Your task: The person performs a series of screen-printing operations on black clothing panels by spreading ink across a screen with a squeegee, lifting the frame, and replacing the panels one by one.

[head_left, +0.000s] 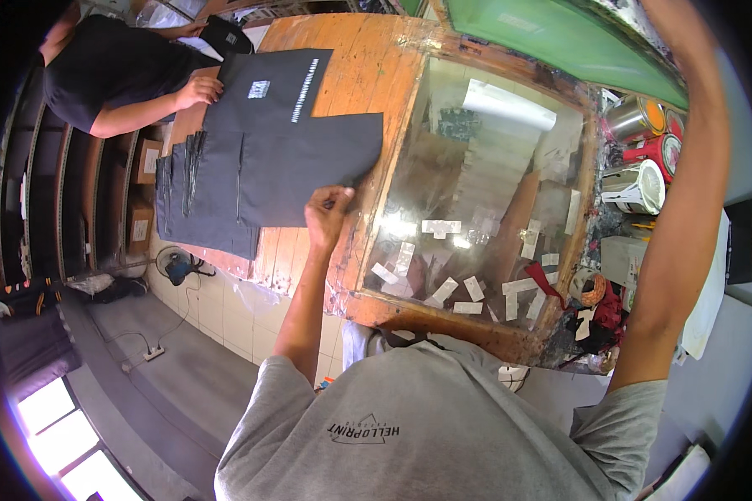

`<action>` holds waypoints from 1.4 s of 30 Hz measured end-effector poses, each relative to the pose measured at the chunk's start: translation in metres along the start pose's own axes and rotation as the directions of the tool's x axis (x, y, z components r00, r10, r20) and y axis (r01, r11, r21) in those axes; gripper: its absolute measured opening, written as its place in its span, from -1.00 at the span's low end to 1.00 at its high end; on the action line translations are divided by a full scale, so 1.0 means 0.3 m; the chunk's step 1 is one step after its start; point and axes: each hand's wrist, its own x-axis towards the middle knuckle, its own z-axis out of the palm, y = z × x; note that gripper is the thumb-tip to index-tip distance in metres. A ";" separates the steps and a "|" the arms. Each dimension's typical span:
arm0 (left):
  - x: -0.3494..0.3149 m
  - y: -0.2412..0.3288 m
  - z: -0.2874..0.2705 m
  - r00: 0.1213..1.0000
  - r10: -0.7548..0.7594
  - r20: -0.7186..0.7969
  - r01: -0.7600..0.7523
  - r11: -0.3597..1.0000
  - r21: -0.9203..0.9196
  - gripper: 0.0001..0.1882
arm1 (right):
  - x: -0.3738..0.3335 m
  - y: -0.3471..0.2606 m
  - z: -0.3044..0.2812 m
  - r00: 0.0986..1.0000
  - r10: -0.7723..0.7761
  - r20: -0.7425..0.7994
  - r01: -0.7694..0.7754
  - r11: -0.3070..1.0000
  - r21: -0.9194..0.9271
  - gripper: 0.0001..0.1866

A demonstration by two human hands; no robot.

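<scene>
My left hand (329,215) is closed, with thumb and fingers pinched at the lower right corner of a dark grey fabric piece (317,163). This piece lies on the wooden table, over a row of overlapping dark fabric pieces (169,196) on the left. Another dark piece (276,79) with white printing lies behind it. My right arm (685,209) stretches up along the right side, past a green mesh screen (526,33) in a frame that is raised at a tilt. The right hand itself is beyond the top edge of the picture.
A glass panel (451,188) with scattered strips of tape is set in the wooden table (359,63). Paint cans (635,117) and rags (614,313) crowd its right side. Across the table, a person (129,71) handles fabric. Shelves (67,188) and a fan (175,265) are at left.
</scene>
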 end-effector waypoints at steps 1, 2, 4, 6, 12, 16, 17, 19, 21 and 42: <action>0.013 0.023 -0.006 0.998 -0.030 -0.051 0.026 0.997 -0.069 -0.83 | -0.001 -0.002 0.006 1.000 0.004 -0.019 -0.004 1.000 0.001 -0.57; 0.013 0.046 0.005 0.993 0.101 -0.055 -0.103 0.994 -0.030 -0.82 | -0.012 -0.006 0.006 0.999 0.012 -0.042 -0.015 0.998 -0.065 -0.59; 0.010 0.093 0.050 0.955 0.292 -0.046 -0.288 0.955 0.074 -0.82 | -0.018 -0.015 0.001 0.998 0.058 -0.023 -0.060 0.995 -0.080 -0.62; -0.028 0.116 0.143 0.897 0.330 0.293 -0.438 0.743 0.505 -0.71 | -0.006 -0.026 -0.017 0.990 0.125 0.071 -0.127 0.992 0.024 -0.64; -0.048 0.086 0.572 0.747 0.447 0.491 -0.658 0.391 0.644 -0.43 | 0.012 -0.027 -0.060 0.970 0.180 0.162 -0.184 0.983 0.015 -0.65; -0.086 0.094 0.809 0.587 0.488 0.646 -0.808 0.294 0.511 -0.40 | -0.002 0.012 -0.082 0.992 -0.015 0.121 0.020 0.999 -0.039 -0.69; -0.097 0.102 0.846 0.550 0.487 0.679 -0.834 0.281 0.474 -0.41 | -0.002 0.019 -0.092 0.987 0.066 0.149 -0.064 0.998 -0.021 -0.67; -0.128 0.121 0.904 0.500 0.474 0.725 -0.866 0.269 0.421 -0.41 | -0.008 0.032 -0.112 0.978 0.048 0.203 -0.063 0.996 0.066 -0.64; -0.152 0.137 0.933 0.479 0.449 0.755 -0.878 0.263 0.401 -0.42 | 0.002 0.031 -0.113 0.972 0.058 0.228 -0.066 0.997 0.030 -0.63; -0.230 0.070 0.784 0.578 0.448 0.682 -0.816 0.307 0.489 -0.41 | 0.005 -0.014 -0.097 0.971 0.154 0.182 -0.127 0.981 -0.149 -0.65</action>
